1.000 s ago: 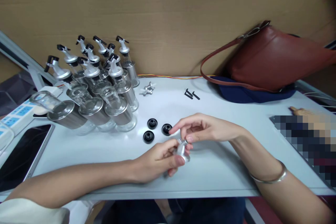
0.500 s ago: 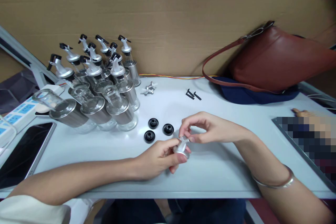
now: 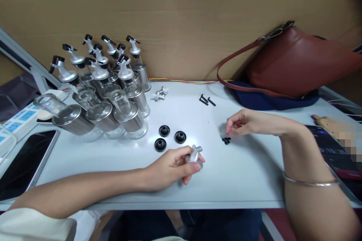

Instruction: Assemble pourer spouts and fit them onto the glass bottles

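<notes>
My left hand [image 3: 177, 167] is closed round a silver pourer spout [image 3: 195, 155], its forked tip pointing up. My right hand [image 3: 240, 123] hovers over a small pile of black caps [image 3: 226, 141], its thumb and fingers pinched together. Whatever is between those fingertips, if anything, is too small to make out. Three round black stoppers [image 3: 180, 137] lie just beyond my left hand. Farther back are several thin black levers [image 3: 207, 100] and a few small silver-and-clear pieces [image 3: 160, 93].
Several glass bottles with pourers [image 3: 124, 71] stand at the left, with open-necked bottles [image 3: 128, 115] in front. A phone [image 3: 28, 162] and power strip [image 3: 17, 124] lie far left. At the right are a brown bag [image 3: 296, 64], a navy cloth item [image 3: 246, 98] and a dark screen [image 3: 325, 139].
My right hand has left the spout and moved right to the black caps, which now show. My left hand keeps the spout in about the same place.
</notes>
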Demonstrator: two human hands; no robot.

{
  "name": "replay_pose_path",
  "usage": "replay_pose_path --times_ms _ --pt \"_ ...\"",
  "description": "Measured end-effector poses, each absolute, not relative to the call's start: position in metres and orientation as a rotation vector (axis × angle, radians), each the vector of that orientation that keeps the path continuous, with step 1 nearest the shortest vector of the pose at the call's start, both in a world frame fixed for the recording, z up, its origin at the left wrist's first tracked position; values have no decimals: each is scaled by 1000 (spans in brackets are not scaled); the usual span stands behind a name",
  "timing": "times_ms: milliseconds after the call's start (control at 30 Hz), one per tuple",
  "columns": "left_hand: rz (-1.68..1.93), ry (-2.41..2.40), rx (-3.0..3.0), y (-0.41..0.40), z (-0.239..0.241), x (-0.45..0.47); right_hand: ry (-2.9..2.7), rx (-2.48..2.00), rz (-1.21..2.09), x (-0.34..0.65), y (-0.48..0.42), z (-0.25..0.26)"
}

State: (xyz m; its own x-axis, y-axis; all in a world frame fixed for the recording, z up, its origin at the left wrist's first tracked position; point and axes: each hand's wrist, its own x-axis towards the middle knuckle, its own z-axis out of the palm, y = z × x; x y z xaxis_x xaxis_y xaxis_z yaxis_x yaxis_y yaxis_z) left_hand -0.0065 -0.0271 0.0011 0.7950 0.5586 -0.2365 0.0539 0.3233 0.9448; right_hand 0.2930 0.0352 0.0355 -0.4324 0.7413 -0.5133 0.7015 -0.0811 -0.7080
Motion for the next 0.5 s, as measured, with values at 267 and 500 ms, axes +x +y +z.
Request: replay_pose_path --times_ms 267,500 --pt "399 595 1206 -26 0 -7 -2113 -1685 1562 287 36 25" --pt "405 593 1206 -27 -2 -7 -2127 -1678 1413 274 39 24"
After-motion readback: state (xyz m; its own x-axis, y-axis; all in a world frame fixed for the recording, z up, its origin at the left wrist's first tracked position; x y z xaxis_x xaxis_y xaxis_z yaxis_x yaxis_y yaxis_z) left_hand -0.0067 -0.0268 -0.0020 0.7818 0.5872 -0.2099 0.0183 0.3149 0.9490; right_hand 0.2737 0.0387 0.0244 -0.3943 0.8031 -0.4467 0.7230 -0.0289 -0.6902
